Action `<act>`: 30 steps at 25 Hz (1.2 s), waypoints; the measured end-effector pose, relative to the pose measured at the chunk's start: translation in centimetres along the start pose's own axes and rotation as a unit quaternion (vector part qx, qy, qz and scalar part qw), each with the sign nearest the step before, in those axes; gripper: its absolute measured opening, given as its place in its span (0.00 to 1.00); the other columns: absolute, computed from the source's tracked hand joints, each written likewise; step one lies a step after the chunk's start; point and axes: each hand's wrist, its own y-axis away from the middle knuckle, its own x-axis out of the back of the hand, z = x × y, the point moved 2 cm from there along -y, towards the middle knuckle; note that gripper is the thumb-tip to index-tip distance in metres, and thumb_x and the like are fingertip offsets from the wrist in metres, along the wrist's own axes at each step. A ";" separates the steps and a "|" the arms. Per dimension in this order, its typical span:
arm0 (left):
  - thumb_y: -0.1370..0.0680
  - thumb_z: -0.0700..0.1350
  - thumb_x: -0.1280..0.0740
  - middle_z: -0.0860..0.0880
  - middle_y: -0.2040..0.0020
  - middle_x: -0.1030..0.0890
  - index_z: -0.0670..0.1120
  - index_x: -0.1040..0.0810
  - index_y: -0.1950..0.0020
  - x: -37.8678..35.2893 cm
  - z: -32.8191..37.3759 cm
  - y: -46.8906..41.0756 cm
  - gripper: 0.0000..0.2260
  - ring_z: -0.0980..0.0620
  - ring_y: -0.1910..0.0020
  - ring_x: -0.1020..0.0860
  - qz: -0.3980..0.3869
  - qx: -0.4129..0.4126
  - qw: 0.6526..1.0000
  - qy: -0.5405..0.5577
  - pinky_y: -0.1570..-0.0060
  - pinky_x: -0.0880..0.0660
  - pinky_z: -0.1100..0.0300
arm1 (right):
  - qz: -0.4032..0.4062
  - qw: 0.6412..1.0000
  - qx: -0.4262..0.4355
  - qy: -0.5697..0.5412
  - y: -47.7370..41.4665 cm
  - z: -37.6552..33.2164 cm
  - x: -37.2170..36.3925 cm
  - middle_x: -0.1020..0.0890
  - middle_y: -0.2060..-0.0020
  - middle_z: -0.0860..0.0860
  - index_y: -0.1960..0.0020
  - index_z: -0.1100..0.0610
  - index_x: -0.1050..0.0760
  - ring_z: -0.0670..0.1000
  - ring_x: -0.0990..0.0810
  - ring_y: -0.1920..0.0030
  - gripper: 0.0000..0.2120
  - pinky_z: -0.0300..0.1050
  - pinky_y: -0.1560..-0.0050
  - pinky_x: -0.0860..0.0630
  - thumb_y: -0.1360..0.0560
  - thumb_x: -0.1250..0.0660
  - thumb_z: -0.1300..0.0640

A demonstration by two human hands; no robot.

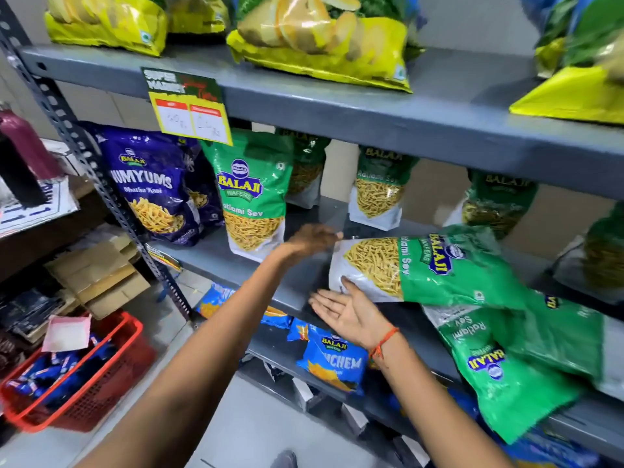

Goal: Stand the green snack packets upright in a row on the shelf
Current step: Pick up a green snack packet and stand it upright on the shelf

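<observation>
a blue packet (152, 187) stands far left on the shelf (209, 258), a green packet (253, 194) upright beside it. left hand (312, 239) blurred, fingers open, at the white end of a packet (422, 265) lying sideways. right hand (347, 314) palm up, fingers spread, under its near edge. another packet (506, 366) lies right

- bright, even indoor light, seemingly from above; colours are strong and saturated.
- white glare streaks the glossy green packet (439, 265) lying on the middle shelf (209, 258) and the yellow bags (320, 45) on the top shelf.
- soft shadow sits under the top shelf, dimming the packets at the back.
- the left hand (312, 239) is smeared with motion blur; the right hand (347, 314) is sharper.
- wide-angle bending curves the shelf edges and upright post (84, 153) towards the frame borders.
- right-edge packets look soft.
</observation>
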 end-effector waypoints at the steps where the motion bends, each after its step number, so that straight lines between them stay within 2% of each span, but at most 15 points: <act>1: 0.27 0.54 0.33 0.47 0.51 0.25 0.51 0.25 0.55 -0.8 0.3 -1.0 0.08 0.58 0.61 0.26 -0.024 0.004 1.000 0.004 0.64 0.31 0.65 | 0.008 1.000 -0.001 -0.006 0.2 -0.2 0.8 0.28 0.35 0.66 0.33 0.72 0.36 0.60 0.24 0.40 0.30 0.46 0.52 0.19 0.23 0.41 0.47; 2: 0.29 0.58 0.33 0.47 0.48 0.25 0.50 0.24 0.54 -1.7 0.7 -1.8 0.13 0.54 0.55 0.26 -0.052 0.015 0.999 -0.007 0.59 0.30 0.61 | 0.012 1.000 0.000 -0.008 0.5 -0.5 1.6 0.28 0.37 0.66 0.33 0.72 0.36 0.60 0.24 0.40 0.31 0.44 0.55 0.18 0.24 0.39 0.47; 4: 0.28 0.61 0.35 0.47 0.42 0.25 0.45 0.24 0.43 -2.7 0.9 -3.0 0.23 0.49 0.44 0.27 -0.094 0.040 0.993 -0.059 0.50 0.30 0.57 | 0.034 0.999 0.021 -0.004 0.6 -1.1 2.3 0.25 0.47 0.65 0.35 0.68 0.35 0.61 0.25 0.38 0.29 0.46 0.45 0.21 0.25 0.37 0.48; 6: 0.28 0.61 0.35 0.47 0.42 0.24 0.43 0.25 0.41 -3.2 0.8 -3.7 0.25 0.49 0.43 0.27 -0.104 0.049 0.991 -0.074 0.52 0.30 0.57 | 0.063 0.997 0.053 0.009 0.1 -1.6 2.2 0.24 0.55 0.62 0.33 0.64 0.35 0.58 0.22 0.49 0.27 0.51 0.40 0.27 0.26 0.34 0.50; 7: 0.28 0.60 0.34 0.46 0.44 0.24 0.43 0.24 0.43 -3.2 0.8 -3.9 0.24 0.49 0.45 0.27 -0.103 0.050 0.991 -0.070 0.55 0.30 0.57 | 0.077 0.994 0.074 0.017 0.0 -1.8 2.1 0.24 0.55 0.61 0.33 0.63 0.34 0.56 0.23 0.54 0.26 0.51 0.41 0.27 0.26 0.33 0.52; 9: 0.28 0.59 0.33 0.46 0.49 0.24 0.41 0.23 0.45 -3.2 0.7 -3.9 0.23 0.50 0.49 0.27 -0.100 0.049 0.993 -0.046 0.57 0.31 0.59 | 0.090 0.988 0.118 0.035 -0.2 -2.3 1.8 0.25 0.47 0.59 0.35 0.59 0.31 0.54 0.24 0.53 0.22 0.51 0.44 0.25 0.26 0.32 0.55; 12: 0.34 0.61 0.29 0.44 0.49 0.22 0.41 0.23 0.46 -2.7 -1.0 -4.0 0.27 0.48 0.49 0.24 -0.080 0.053 0.995 0.027 0.47 0.29 0.54 | 0.096 0.975 0.177 0.095 -0.7 -3.2 1.7 0.26 0.38 0.54 0.33 0.56 0.31 0.52 0.27 0.44 0.22 0.53 0.45 0.25 0.26 0.32 0.58; 14: 0.28 0.53 0.30 0.41 0.45 0.20 0.40 0.24 0.42 -2.3 -1.7 -3.7 0.21 0.47 0.48 0.21 -0.073 0.036 0.992 0.095 0.44 0.25 0.54 | 0.104 0.964 0.209 0.124 -1.6 -4.2 1.6 0.25 0.38 0.55 0.34 0.58 0.31 0.52 0.27 0.44 0.23 0.54 0.44 0.25 0.28 0.31 0.63; 16: 0.23 0.42 0.35 0.42 0.45 0.21 0.38 0.28 0.38 -2.1 -2.5 -3.7 0.15 0.53 0.52 0.19 -0.066 0.016 0.984 0.166 0.50 0.21 0.62 | 0.179 0.919 0.268 0.230 -2.8 -5.6 1.9 0.25 0.35 0.59 0.36 0.59 0.30 0.55 0.25 0.42 0.26 0.56 0.40 0.26 0.33 0.27 0.64; 18: 0.23 0.39 0.36 0.44 0.43 0.22 0.41 0.30 0.37 -2.0 -3.2 -3.3 0.15 0.56 0.51 0.19 -0.058 0.010 0.976 0.208 0.52 0.22 0.64 | 0.239 0.857 0.297 0.348 -4.4 -7.4 2.7 0.25 0.35 0.61 0.34 0.62 0.31 0.58 0.23 0.38 0.36 0.54 0.37 0.26 0.39 0.22 0.62; 20: 0.25 0.44 0.33 0.46 0.36 0.24 0.47 0.31 0.34 -1.8 -4.3 -3.3 0.20 0.52 0.40 0.24 -0.046 0.038 0.977 0.203 0.43 0.28 0.57 | 0.221 0.839 0.303 0.394 -5.7 -8.9 3.6 0.24 0.36 0.61 0.32 0.61 0.33 0.59 0.24 0.37 0.42 0.54 0.37 0.26 0.44 0.22 0.60; 22: 0.27 0.45 0.30 0.48 0.33 0.26 0.49 0.32 0.33 -1.3 -5.8 -3.4 0.24 0.48 0.35 0.29 -0.030 0.066 0.979 0.189 0.38 0.34 0.51 | 0.197 0.838 0.312 0.402 -5.5 -9.6 3.5 0.24 0.37 0.62 0.32 0.60 0.35 0.59 0.24 0.37 0.41 0.53 0.36 0.27 0.43 0.24 0.66; 26: 0.32 0.38 0.26 0.44 0.37 0.24 0.41 0.31 0.35 -0.1 -6.3 -3.7 0.27 0.47 0.40 0.26 0.041 0.020 0.986 0.161 0.53 0.23 0.64 | 0.172 0.825 0.313 0.438 -4.1 -10.6 2.2 0.24 0.38 0.61 0.31 0.61 0.38 0.53 0.27 0.42 0.39 0.45 0.45 0.28 0.38 0.31 0.78; 27: 0.32 0.34 0.26 0.46 0.37 0.26 0.39 0.34 0.34 0.1 -5.9 -4.2 0.30 0.48 0.40 0.28 0.047 0.004 0.987 0.153 0.52 0.24 0.65 | 0.168 0.827 0.303 0.443 -3.9 -10.9 2.1 0.24 0.39 0.61 0.31 0.62 0.39 0.52 0.27 0.43 0.38 0.43 0.48 0.29 0.37 0.32 0.79; 30: 0.36 0.34 0.24 0.47 0.33 0.29 0.42 0.41 0.29 0.5 -4.4 -5.9 0.40 0.47 0.34 0.30 -0.028 -0.021 0.995 0.090 0.35 0.29 0.52 | 0.147 0.816 0.307 0.467 -3.9 -11.2 2.0 0.26 0.42 0.58 0.31 0.66 0.42 0.52 0.29 0.42 0.39 0.33 0.56 0.29 0.37 0.32 0.80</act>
